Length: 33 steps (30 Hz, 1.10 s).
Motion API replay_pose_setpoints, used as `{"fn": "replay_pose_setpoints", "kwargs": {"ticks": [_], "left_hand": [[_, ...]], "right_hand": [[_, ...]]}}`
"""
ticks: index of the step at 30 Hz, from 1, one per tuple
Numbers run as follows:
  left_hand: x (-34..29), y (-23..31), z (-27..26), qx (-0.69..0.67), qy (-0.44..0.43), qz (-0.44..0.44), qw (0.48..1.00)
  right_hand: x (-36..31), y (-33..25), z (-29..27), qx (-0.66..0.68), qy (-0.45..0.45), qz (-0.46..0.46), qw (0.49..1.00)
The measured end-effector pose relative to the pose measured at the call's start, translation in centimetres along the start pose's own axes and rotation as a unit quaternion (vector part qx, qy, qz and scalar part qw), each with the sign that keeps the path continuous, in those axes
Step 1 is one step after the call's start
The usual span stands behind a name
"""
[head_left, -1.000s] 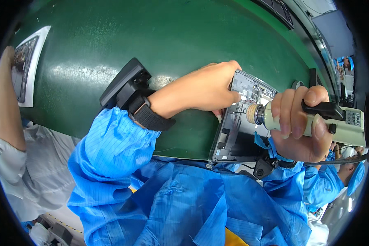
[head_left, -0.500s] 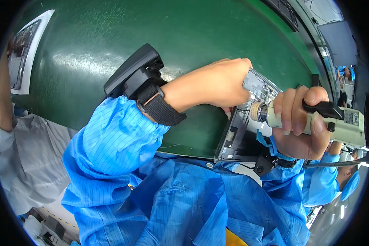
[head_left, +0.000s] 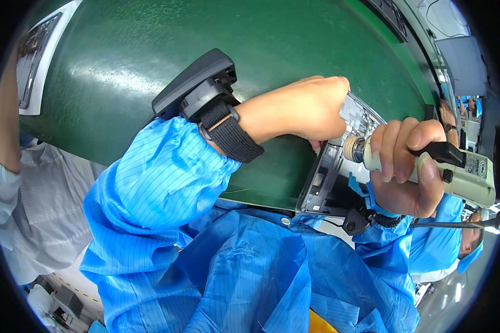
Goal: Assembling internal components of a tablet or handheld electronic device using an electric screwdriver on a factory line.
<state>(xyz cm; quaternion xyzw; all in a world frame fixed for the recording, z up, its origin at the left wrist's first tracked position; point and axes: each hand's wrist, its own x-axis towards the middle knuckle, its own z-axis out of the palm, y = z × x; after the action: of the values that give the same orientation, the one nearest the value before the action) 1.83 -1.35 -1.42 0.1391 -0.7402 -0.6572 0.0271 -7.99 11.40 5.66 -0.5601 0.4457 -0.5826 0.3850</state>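
My right hand [head_left: 397, 164] is wrapped round a pale green electric screwdriver [head_left: 475, 180] with a black lever on its side. The tool lies nearly level, its ringed nose pointing left over an open laptop chassis [head_left: 358, 116] with grey and silver inner parts. My left hand [head_left: 319, 111] is closed over the chassis's far left edge; most of its fingers are hidden behind the palm. The chassis sits at the bench's near right, and my right hand and the screwdriver cover part of it. The screwdriver's bit is out of sight.
The green bench top [head_left: 205, 33] stretches ahead and left. A second laptop part [head_left: 36, 61] lies on a white sheet at far left, near another person's arm [head_left: 5, 116]. A black frame-like part [head_left: 389, 16] is at the far right. Co-workers stand at both sides.
My left hand and the chassis have shifted slightly right in view. The right hand keeps its grip on the screwdriver. Another person's hand with a wrist band now shows at the right.
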Motion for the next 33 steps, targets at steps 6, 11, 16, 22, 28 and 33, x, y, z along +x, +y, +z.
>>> {"fn": "replay_pose_setpoints", "kwargs": {"ticks": [6, 11, 16, 22, 28, 33], "left_hand": [[-0.1, 0.5, 0.1, 0.004, 0.003, -0.004, 1.0], [-1.0, 0.6, 0.7, 0.014, 0.044, 0.027, 0.999], [-2.7, -0.3, 1.2, -0.058, 0.022, -0.012, 0.998], [-2.8, -1.1, 1.3, -0.058, 0.06, -0.057, 0.995], [-3.0, -1.5, 2.4, 0.031, 0.109, -0.057, 0.992], [-3.3, -0.6, 2.5, 0.022, 0.118, -0.06, 0.991]], "right_hand": [[0.0, 0.0, 0.2, 0.018, 0.025, -0.011, 0.999], [0.0, 0.2, 0.0, 0.053, 0.127, -0.026, 0.99], [-1.2, -3.0, -2.6, 0.103, 0.171, -0.115, 0.973], [-6.2, -4.4, -10.5, 0.024, 0.292, -0.1, 0.951], [-11.5, -2.7, -18.6, -0.084, 0.465, -0.048, 0.88], [-11.4, -2.6, -18.9, -0.15, 0.491, -0.053, 0.857]]}}
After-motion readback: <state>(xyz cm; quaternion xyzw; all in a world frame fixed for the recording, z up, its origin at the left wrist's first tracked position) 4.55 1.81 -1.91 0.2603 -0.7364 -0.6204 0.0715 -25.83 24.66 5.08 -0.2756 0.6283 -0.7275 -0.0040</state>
